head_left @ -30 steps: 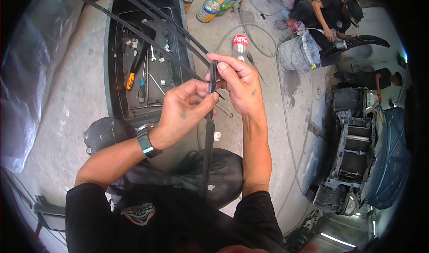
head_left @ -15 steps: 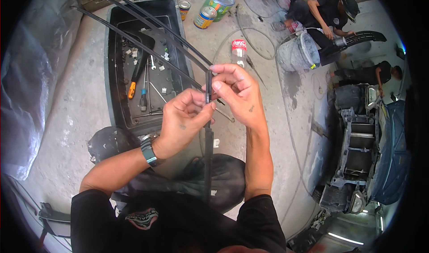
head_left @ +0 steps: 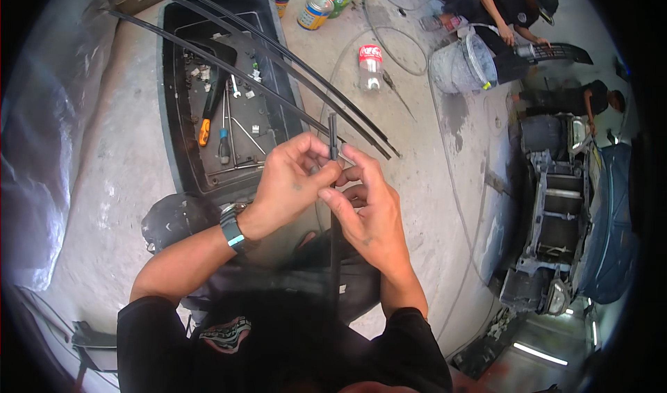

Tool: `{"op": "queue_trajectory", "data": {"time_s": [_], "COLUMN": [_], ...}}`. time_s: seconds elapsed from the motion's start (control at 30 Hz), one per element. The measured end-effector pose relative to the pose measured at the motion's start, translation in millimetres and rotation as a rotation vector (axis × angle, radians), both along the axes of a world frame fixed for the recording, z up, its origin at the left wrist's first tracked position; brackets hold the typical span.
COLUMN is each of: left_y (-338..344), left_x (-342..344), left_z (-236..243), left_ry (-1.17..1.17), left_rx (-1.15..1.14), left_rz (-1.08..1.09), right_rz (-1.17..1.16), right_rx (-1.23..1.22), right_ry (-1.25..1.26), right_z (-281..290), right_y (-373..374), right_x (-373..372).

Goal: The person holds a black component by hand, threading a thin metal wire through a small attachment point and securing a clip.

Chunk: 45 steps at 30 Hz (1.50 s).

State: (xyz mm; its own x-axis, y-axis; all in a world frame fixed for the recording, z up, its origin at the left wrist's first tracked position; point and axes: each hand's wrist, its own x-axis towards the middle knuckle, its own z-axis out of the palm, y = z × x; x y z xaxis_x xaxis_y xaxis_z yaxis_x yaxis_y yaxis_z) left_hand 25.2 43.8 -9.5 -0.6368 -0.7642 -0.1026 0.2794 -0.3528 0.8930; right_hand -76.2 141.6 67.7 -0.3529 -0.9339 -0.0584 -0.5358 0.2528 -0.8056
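Note:
A long, narrow black strip (head_left: 335, 261) runs upright in front of me, its lower end over my lap. My left hand (head_left: 295, 177) pinches it near the top, thumb and fingers closed around it. Just below, my right hand (head_left: 368, 216) also grips the strip with bent fingers, its thumb close to my left thumb. The strip's tip stands free above my fingers; the spot between my fingertips is partly hidden. Beyond my hands, several similar long black strips (head_left: 292, 66) lie slantwise across a black tray (head_left: 169, 108).
The tray holds a knife with an orange handle (head_left: 204, 132), a screwdriver (head_left: 224, 146), a wrench (head_left: 235, 86) and small clips. A plastic bottle (head_left: 371, 70), cans (head_left: 316, 12) and a bucket (head_left: 462, 66) stand beyond. Two people work at right, near a vehicle front (head_left: 556, 212).
My right hand has moved down the strip, from above my left hand to below it. My left hand has shifted slightly right. The view has tilted a little.

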Motion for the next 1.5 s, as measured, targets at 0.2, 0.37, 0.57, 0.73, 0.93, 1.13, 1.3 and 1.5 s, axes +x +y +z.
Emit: {"op": "queue_trajectory", "data": {"time_s": [0.2, 0.37, 0.57, 0.73, 0.93, 1.13, 1.3, 1.5], "left_y": [2.5, -1.3, -1.0, -4.3, -6.0, 1.8, 1.5, 2.3], "left_x": [-1.4, 3.7, 3.4, 6.5, 4.9, 7.0, 7.7, 6.7], "left_z": [5.0, -7.6, -4.8, 11.6, 22.9, 22.2, 18.5, 16.8], "left_ry": [-0.009, -0.039, -0.104, -0.103, 0.098, 0.184, 0.200, 0.181], "left_rx": [0.163, 0.045, 0.038, 0.093, 0.102, 0.078, 0.055, 0.024], "left_rz": [-0.073, -0.112, -0.171, -0.276, -0.171, -0.242, -0.208, -0.189], "right_rz": [-0.151, -0.236, -0.309, -0.351, -0.256, -0.046, -0.009, -0.067], "right_rx": [-0.055, -0.041, -0.063, -0.189, -0.224, -0.300, -0.296, -0.250], "right_ry": [-0.097, -0.224, -0.315, -0.558, -1.010, -1.379, -1.437, -1.322], "right_z": [-17.0, -31.3, -35.9, -44.9, -52.5, -65.8, -71.0, -65.8], "right_y": [10.2, 10.8, 13.9, 24.8, 46.2, 54.7, 50.8, 56.7], "right_x": [11.9, 17.4, 16.4, -2.1, -21.8, -24.5, -23.2, -22.4]}}
